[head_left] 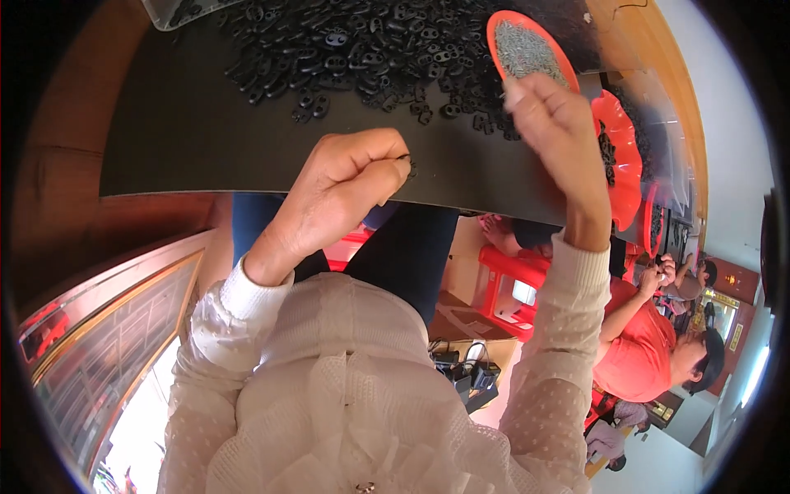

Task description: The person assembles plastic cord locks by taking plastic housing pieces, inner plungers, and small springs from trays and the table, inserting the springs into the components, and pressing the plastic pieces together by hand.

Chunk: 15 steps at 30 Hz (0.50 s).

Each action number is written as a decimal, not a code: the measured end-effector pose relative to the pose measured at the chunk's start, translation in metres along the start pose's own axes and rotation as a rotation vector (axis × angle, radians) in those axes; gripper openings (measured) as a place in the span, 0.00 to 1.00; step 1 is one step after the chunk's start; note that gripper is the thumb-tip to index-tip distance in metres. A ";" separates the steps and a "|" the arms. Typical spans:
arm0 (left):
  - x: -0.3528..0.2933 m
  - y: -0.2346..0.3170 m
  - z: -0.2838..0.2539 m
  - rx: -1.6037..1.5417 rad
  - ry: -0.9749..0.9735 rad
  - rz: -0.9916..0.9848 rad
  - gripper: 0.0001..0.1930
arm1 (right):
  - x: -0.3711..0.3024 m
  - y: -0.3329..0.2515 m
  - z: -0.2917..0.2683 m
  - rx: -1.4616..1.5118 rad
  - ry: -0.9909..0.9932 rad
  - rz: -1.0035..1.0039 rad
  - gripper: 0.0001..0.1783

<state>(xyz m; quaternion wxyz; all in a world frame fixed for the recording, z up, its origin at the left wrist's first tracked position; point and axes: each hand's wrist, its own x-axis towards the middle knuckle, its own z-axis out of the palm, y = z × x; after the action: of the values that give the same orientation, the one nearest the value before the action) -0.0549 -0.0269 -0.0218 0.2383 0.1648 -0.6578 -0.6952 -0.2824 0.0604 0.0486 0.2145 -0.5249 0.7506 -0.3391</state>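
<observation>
My left hand point(341, 185) is closed over the near edge of the dark table, its thumb and forefinger pinching a small black plastic piece point(410, 165) that is mostly hidden by the fingers. My right hand point(555, 123) is at the near rim of an orange-red dish point(566, 62) filled with small silvery metal parts point(522, 51), which look like springs. Its thumb and fingertips are pressed together and slightly blurred; whatever they hold is too small to make out. Beyond both hands spreads a heap of black plastic pieces point(354, 58), many with two holes.
A red scalloped dish point(627, 165) with black pieces stands right of my right hand. A clear plastic tray point(169, 18) is at the far left. To the right, a person in a red shirt point(638, 346) sits near a red stool point(494, 288). Below the table is a cardboard box point(465, 317).
</observation>
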 end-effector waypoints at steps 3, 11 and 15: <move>0.001 0.007 -0.002 -0.062 -0.019 -0.089 0.08 | -0.017 -0.015 0.029 0.083 -0.182 -0.133 0.14; 0.000 0.011 -0.006 -0.087 -0.033 -0.127 0.09 | -0.028 -0.035 0.045 0.254 -0.269 -0.115 0.09; 0.000 0.010 -0.007 -0.100 -0.057 -0.113 0.09 | -0.026 -0.031 0.048 0.149 -0.217 -0.260 0.09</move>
<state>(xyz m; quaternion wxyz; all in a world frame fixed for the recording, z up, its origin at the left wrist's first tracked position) -0.0502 -0.0331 -0.0123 0.1880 0.1696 -0.6185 -0.7439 -0.2207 0.0645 0.0382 0.2870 -0.6335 0.6217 -0.3601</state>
